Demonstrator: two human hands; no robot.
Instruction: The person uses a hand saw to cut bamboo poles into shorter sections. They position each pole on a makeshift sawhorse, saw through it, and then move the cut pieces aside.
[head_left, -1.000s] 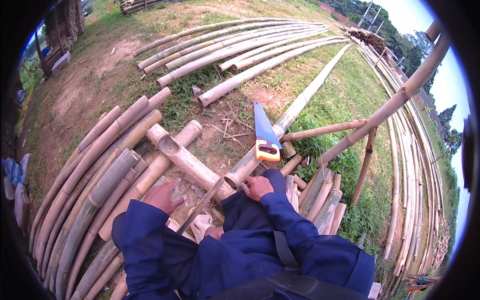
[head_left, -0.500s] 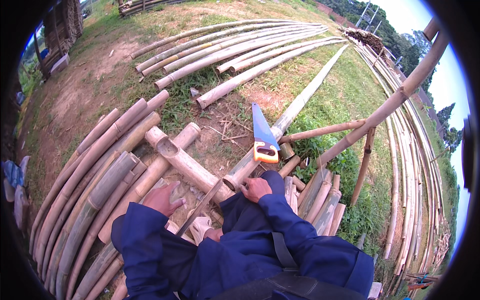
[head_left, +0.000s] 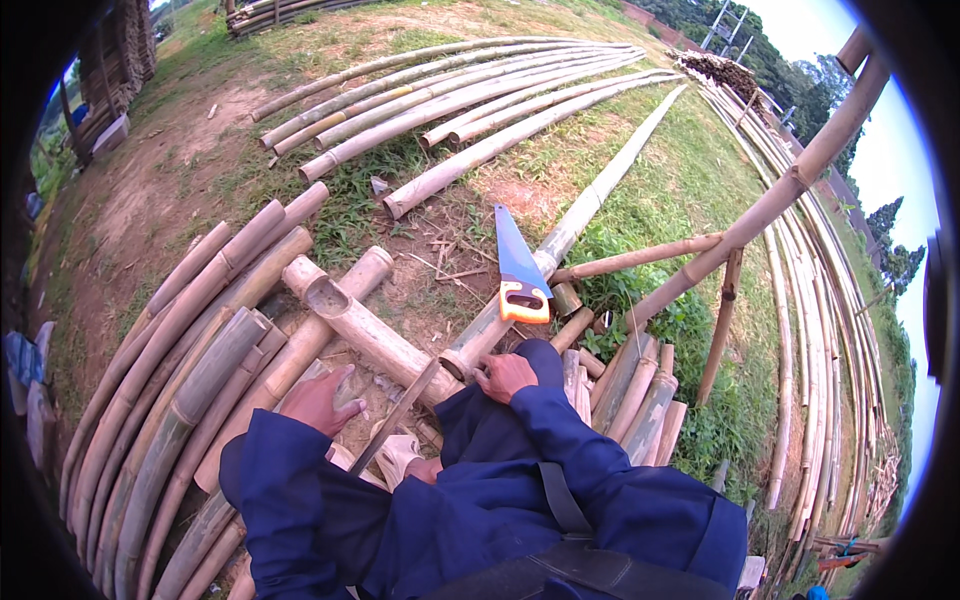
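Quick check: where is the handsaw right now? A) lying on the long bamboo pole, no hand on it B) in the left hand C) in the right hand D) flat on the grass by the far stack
A: the handsaw lies across the long bamboo pole, with the right hand and left hand both nearer the person.

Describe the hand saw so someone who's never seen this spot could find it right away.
Start at the long bamboo pole running away across the grass. The hand saw lies on its near end, just beyond the right hand. Its blue blade and orange handle stand out among tan bamboo.

outdoor bamboo yard: cut bamboo poles (head_left: 470, 95) on grass, handsaw (head_left: 518, 265), trees.
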